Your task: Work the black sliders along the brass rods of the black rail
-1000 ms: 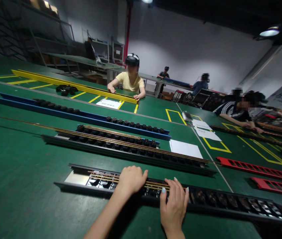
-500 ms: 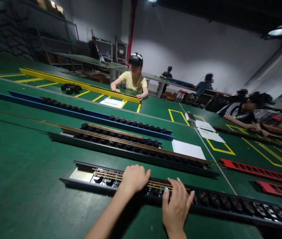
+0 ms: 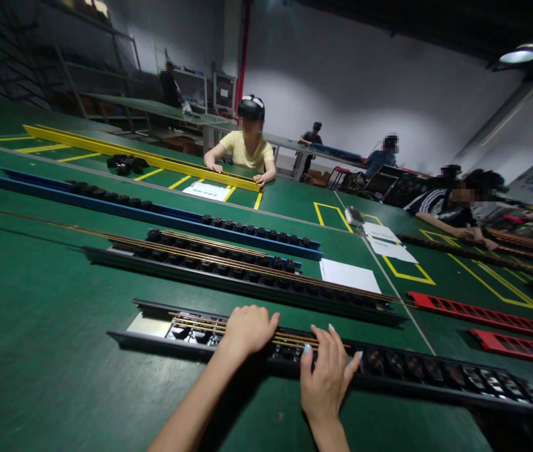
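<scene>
Head view: hands (image 3: 248, 330) on rods (image 3: 294, 339) between black channel edges (image 3: 167, 345)

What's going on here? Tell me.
The left hand and right hand are at thin rods lying in a black channel. Across the green table, a person in a yellow top touches a yellow channel. More rods lie along another black channel between them.

Far beyond the left hand (image 3: 251, 329): a long yellow channel (image 3: 153, 158) and a person (image 3: 247, 150) in a pale yellow shirt and black headset. Closer to that hand: a blue channel (image 3: 176, 225) with small black parts (image 3: 259, 234). Beyond the right hand (image 3: 326, 370): a white sheet (image 3: 348, 275). Farther right of it: two red slotted strips (image 3: 487, 318).
</scene>
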